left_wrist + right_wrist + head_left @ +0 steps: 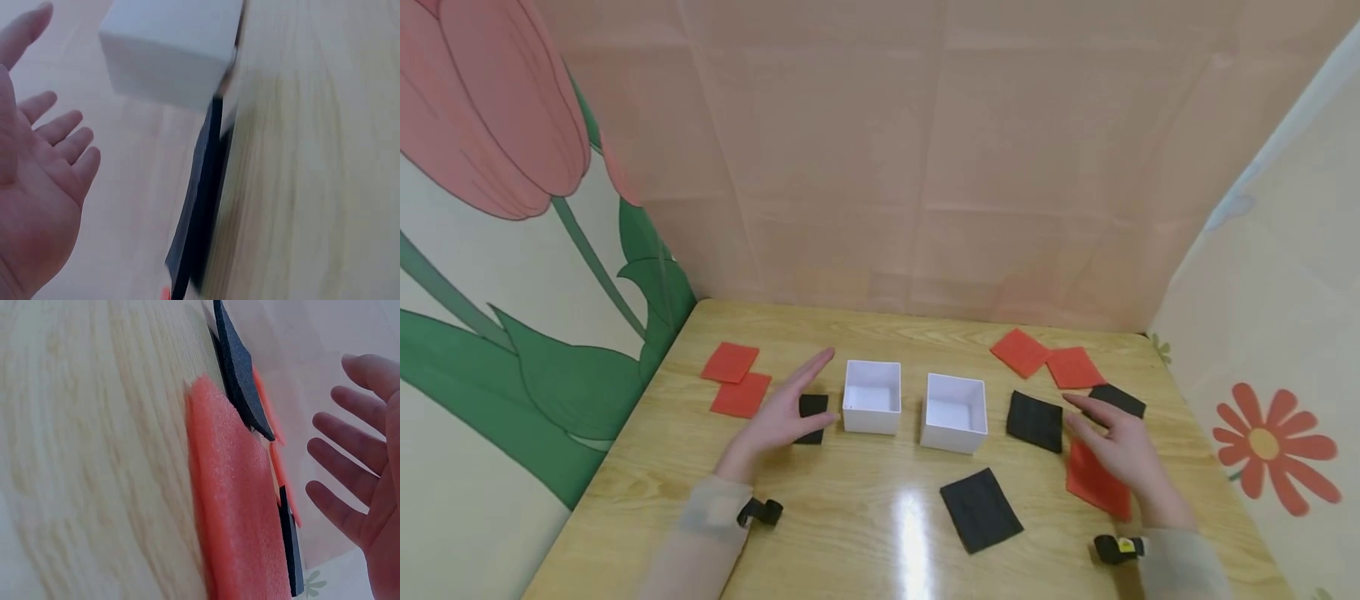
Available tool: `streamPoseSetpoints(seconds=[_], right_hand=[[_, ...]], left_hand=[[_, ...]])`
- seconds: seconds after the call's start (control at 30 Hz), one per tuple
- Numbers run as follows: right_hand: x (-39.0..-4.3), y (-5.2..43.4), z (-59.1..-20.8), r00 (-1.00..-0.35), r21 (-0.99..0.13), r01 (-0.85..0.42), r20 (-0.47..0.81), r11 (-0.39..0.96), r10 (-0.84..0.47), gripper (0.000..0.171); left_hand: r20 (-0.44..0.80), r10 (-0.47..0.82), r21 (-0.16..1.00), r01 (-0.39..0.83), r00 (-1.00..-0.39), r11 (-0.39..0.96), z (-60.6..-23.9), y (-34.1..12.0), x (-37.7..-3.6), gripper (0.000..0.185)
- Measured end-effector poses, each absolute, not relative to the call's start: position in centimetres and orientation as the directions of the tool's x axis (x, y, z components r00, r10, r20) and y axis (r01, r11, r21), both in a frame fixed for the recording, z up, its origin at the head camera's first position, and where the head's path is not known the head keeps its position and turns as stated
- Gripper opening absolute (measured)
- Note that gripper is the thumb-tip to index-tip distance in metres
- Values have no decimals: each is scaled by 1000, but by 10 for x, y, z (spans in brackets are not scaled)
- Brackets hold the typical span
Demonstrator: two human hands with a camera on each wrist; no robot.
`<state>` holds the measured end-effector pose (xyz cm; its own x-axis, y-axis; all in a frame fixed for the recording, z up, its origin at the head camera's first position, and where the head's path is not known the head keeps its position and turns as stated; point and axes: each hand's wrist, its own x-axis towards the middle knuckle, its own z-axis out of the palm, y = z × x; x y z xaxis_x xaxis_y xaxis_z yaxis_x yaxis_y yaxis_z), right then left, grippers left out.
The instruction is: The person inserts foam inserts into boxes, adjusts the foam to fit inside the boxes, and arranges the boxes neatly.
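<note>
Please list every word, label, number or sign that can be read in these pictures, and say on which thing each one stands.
None: no words or numbers show on the white boxes, the red pads, the black pads or the table.
The yellow mark on the right wrist band is too small to read.
The walls carry only flower pictures, no text.

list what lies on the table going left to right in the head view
Red squares → left hand over a small black square → left white box → right white box → black square → right hand
</note>
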<state>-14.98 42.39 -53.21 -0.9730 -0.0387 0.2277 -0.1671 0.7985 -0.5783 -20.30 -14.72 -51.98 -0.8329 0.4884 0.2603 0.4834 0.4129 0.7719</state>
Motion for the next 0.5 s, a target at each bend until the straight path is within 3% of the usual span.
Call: streamPoseSetpoints(seconds=[0.5], right_hand=[[-146,451,-532,-985,-607,-136,168,783,-41,57]], left_hand=[[237,504,823,447,-831,351,-527,-115,-213,103]])
